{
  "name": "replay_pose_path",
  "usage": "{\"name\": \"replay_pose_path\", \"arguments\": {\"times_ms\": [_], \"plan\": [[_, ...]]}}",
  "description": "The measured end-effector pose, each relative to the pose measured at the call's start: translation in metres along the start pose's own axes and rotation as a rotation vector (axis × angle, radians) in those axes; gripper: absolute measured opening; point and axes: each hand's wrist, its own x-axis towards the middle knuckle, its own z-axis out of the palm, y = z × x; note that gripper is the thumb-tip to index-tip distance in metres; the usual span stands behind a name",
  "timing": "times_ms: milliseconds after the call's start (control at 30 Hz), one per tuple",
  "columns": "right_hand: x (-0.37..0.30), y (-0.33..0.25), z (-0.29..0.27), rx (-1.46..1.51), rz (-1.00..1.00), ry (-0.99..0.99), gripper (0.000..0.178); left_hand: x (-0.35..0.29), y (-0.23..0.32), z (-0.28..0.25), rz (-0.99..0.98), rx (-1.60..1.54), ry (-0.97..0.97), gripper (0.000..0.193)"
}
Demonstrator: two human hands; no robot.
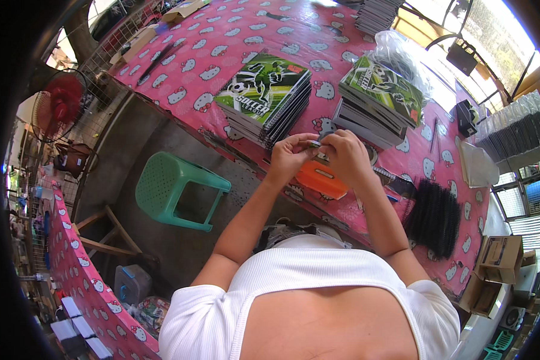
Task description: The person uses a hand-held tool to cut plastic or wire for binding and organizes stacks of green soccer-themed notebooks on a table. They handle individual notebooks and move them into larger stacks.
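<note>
My left hand (291,157) and my right hand (347,155) meet over the table's near edge. Fingertips of both are pinched together around a small item (315,144), too small to make out. Just under them lies a bright orange object (321,180), partly hidden by my right hand and forearm. Beyond my left hand stands a stack of green notebooks (263,89) with a soccer picture on the cover and black spiral edges. A second pile of green notebooks (383,90) sits past my right hand, on top of pale page blocks (366,125).
A pink patterned cloth covers the table (189,90). Black binding coils (435,219) lie in a bundle at the right, near a dark strip (395,182). Clear plastic (402,54) rests behind the second pile. A green stool (177,189) stands left, with a red fan (59,105) beyond.
</note>
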Motion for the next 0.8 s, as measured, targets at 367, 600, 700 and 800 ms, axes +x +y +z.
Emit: {"name": "replay_pose_path", "arguments": {"times_ms": [367, 600, 700, 800], "plan": [[0.024, -0.008, -0.022, -0.26, 0.05, -0.482, 0.048, -0.007, 0.002, 0.0, 0.029, 0.026, 0.024, 0.027], [-0.016, -0.007, -0.018, 0.017, -0.114, 0.246, 0.026, -0.002, -0.007, -0.003, 0.008, 0.116, 0.024, 0.025], [-0.092, 0.007, -0.018, 0.209, -0.206, 0.487, 0.022, -0.003, 0.001, -0.006, -0.009, 0.085, -0.029, 0.016], [-0.155, 0.08, 0.011, -0.004, 0.002, 0.369, 0.039, 0.013, 0.009, -0.001, 0.244, 0.31, -0.149, 0.013]]}}
